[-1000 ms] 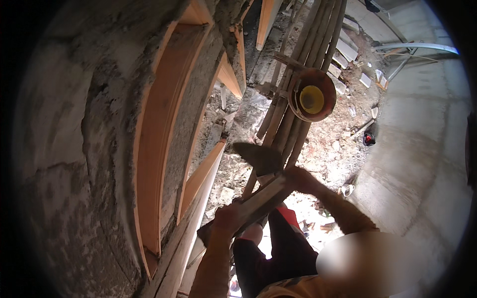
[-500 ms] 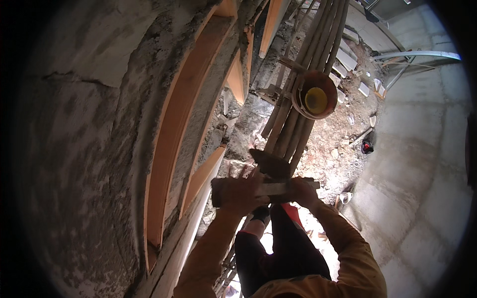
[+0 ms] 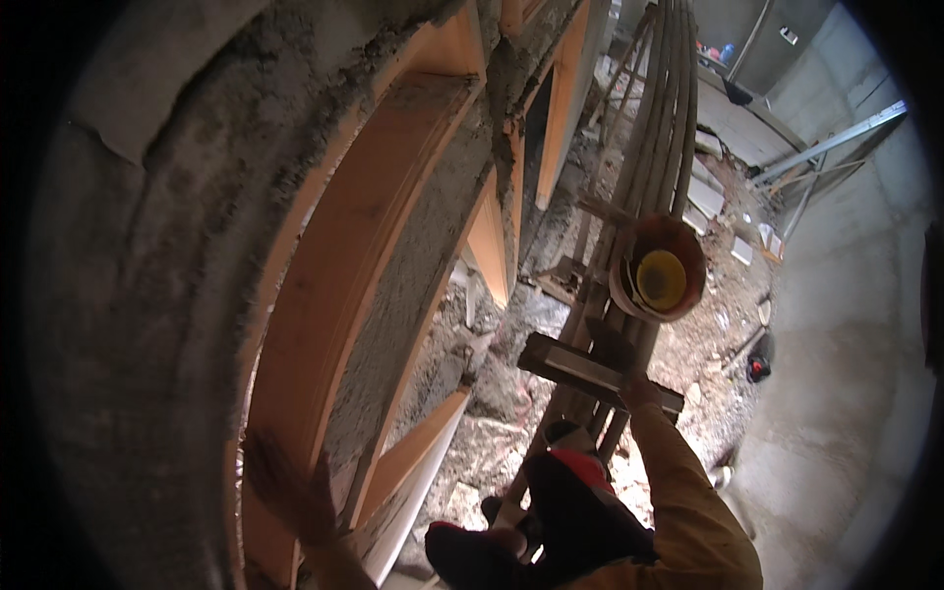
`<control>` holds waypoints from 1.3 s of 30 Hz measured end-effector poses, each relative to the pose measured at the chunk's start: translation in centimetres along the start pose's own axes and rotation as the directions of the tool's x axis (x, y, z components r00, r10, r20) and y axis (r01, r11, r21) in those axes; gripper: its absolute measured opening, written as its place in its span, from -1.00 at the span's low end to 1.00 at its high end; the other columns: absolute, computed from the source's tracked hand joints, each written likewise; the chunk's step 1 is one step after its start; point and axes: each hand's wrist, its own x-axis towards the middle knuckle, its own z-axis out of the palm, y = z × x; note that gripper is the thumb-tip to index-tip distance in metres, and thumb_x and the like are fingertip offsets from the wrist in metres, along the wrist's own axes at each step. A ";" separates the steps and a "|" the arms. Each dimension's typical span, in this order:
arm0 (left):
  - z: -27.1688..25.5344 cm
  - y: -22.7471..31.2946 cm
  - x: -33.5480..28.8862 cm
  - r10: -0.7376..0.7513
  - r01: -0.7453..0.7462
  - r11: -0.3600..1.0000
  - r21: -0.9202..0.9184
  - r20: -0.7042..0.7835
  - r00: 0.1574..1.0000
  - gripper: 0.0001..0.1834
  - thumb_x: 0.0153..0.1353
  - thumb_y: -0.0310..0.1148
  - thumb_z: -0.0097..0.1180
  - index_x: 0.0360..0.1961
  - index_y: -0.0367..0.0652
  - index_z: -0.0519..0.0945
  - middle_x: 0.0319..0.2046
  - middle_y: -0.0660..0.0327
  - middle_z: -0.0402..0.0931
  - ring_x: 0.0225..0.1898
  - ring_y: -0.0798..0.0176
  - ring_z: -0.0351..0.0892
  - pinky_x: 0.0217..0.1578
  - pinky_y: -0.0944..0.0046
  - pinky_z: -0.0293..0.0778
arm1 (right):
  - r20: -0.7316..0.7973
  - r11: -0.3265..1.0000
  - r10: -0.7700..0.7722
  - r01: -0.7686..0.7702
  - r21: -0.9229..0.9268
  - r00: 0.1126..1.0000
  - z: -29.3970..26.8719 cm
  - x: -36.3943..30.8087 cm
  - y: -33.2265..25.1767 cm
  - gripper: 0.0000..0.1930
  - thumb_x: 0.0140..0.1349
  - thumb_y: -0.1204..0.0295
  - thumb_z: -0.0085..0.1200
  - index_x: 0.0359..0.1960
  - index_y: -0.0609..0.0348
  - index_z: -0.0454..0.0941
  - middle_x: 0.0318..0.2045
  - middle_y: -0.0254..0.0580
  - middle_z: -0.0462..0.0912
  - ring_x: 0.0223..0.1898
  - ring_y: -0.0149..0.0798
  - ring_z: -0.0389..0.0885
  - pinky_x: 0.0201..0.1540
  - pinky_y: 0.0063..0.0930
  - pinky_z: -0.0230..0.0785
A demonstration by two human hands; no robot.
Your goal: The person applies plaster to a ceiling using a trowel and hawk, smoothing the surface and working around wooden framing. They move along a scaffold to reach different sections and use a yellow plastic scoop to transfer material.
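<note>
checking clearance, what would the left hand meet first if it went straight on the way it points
Most likely the orange-brown wooden frame, perhaps touched already: the left hand points up and left over it, with the grey wall beyond. Depth is unclear.

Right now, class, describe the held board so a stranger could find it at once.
Follow the long poles down from the top to the bucket. Just below it, the right hand holds the board, seen crossing the poles; a pale strip along its dark face sets it apart from them.
</note>
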 end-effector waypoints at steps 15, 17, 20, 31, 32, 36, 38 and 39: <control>1.2 0.2 -2.1 0.009 -0.053 0.993 -0.106 -0.375 0.927 -0.32 0.01 -0.14 0.22 0.17 -0.17 0.37 0.16 -0.03 0.31 0.19 -0.08 0.29 0.16 0.00 0.21 | -0.115 0.987 -0.120 0.106 -0.120 0.986 8.3 9.7 5.2 -0.45 0.08 0.02 0.03 0.02 0.12 0.41 0.01 0.06 0.47 0.05 0.05 0.45 0.11 -0.15 0.30; 2.1 0.4 -2.0 -0.025 -0.061 0.980 -0.187 -0.427 0.904 -0.34 -0.03 -0.18 0.26 0.13 -0.14 0.41 0.11 0.02 0.37 0.15 -0.03 0.34 0.14 0.02 0.26 | 0.079 0.838 -0.405 0.404 -0.365 0.911 7.5 11.9 6.1 -0.48 0.06 0.06 0.08 -0.03 0.15 0.46 -0.02 0.06 0.49 0.06 0.02 0.43 0.17 -0.15 0.23; 1.0 2.3 -0.6 -0.038 -0.082 0.966 -0.245 -0.449 0.893 -0.35 -0.03 -0.07 0.24 0.10 -0.09 0.42 0.04 0.10 0.41 0.10 0.05 0.37 0.07 0.06 0.32 | 0.142 0.473 -0.410 0.343 -0.812 0.901 9.2 14.3 8.9 -0.65 0.20 0.16 -0.01 -0.08 0.08 0.51 -0.12 -0.08 0.54 -0.01 -0.02 0.49 0.02 -0.11 0.33; 2.3 4.5 -1.0 -0.309 0.096 0.905 -0.415 -0.484 0.819 -0.75 0.02 -0.36 0.08 -0.23 -0.15 0.56 -0.19 0.03 0.52 -0.07 0.04 0.50 -0.18 0.10 0.52 | 0.230 -0.006 -0.959 0.805 -0.594 0.163 4.1 6.3 -10.9 -0.63 0.22 0.28 -0.08 0.02 0.17 0.44 -0.12 -0.08 0.52 -0.11 -0.13 0.52 -0.15 -0.25 0.43; 2.0 4.6 -0.8 -0.308 0.104 0.912 -0.396 -0.497 0.811 -0.76 0.02 -0.36 0.08 -0.25 -0.15 0.57 -0.20 0.03 0.53 -0.08 0.03 0.51 -0.21 0.10 0.53 | 0.268 -0.108 -0.962 0.834 -0.541 0.049 3.1 4.1 -14.5 -0.62 0.21 0.31 -0.08 0.04 0.19 0.42 -0.12 -0.08 0.51 -0.12 -0.15 0.51 -0.16 -0.25 0.42; 2.1 5.2 0.9 -0.319 0.096 0.876 -0.472 -0.418 0.851 -0.78 0.03 -0.35 0.09 -0.28 -0.16 0.60 -0.21 0.00 0.54 -0.10 -0.01 0.53 -0.21 0.12 0.55 | 0.188 -0.277 -0.953 0.937 -0.212 -0.239 0.2 -4.1 -23.3 -0.72 0.12 0.32 0.01 -0.16 0.17 0.46 -0.30 -0.05 0.50 -0.29 0.03 0.51 -0.30 -0.16 0.40; 2.2 5.1 0.7 -0.322 0.129 0.897 -0.423 -0.425 0.846 -0.78 0.03 -0.33 0.10 -0.29 -0.17 0.61 -0.21 -0.01 0.54 -0.10 -0.03 0.54 -0.19 0.11 0.55 | 0.157 -0.269 -0.954 0.960 -0.072 -0.255 -1.0 -8.9 -26.1 -0.69 0.10 0.33 0.03 -0.16 0.25 0.46 -0.32 0.08 0.51 -0.30 0.12 0.52 -0.30 -0.13 0.41; 2.2 5.1 0.7 -0.318 0.139 0.907 -0.397 -0.429 0.845 -0.77 0.03 -0.32 0.10 -0.29 -0.17 0.61 -0.21 -0.02 0.55 -0.10 -0.04 0.54 -0.18 0.10 0.55 | 0.136 -0.260 -0.957 0.966 -0.002 -0.257 -1.3 -10.2 -26.6 -0.68 0.09 0.33 0.04 -0.16 0.28 0.46 -0.34 0.14 0.51 -0.30 0.17 0.53 -0.30 -0.12 0.42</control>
